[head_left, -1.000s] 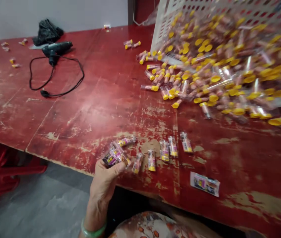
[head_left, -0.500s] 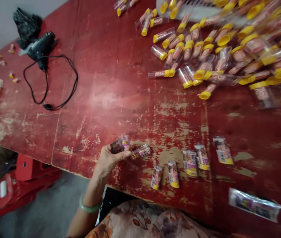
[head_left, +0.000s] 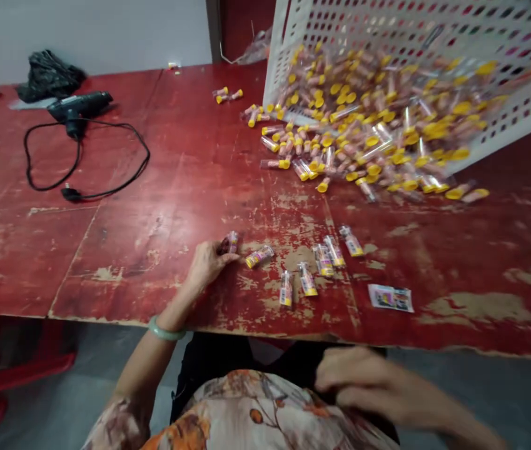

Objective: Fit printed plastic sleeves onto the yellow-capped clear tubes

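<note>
My left hand (head_left: 206, 265) rests on the red table, its thumb and fingers closed round small tubes in printed sleeves (head_left: 232, 240). How many it holds is partly hidden. Just beyond the thumb lies another sleeved tube (head_left: 259, 256) with a yellow end. Several more sleeved tubes (head_left: 323, 259) stretch to the right in a loose row. A flat printed sleeve (head_left: 391, 298) lies past them. Over my lap, below the table edge, my right hand (head_left: 359, 378) is smeared by motion, its fingers seemingly curled; whether it holds anything is unclear.
A white perforated basket (head_left: 504, 134) lies tipped at the back right, yellow-capped clear tubes (head_left: 340, 140) spilling from it. Back left are a black heat gun (head_left: 77, 109) with a looped cord (head_left: 146, 156) and a black plastic bag (head_left: 49, 75). The red table's (head_left: 152, 281) front edge runs before me.
My view has tilted up and drawn back, showing more of the basket. My right hand has come into view at my lap. The sleeved tube by my left thumb now lies apart from the hand.
</note>
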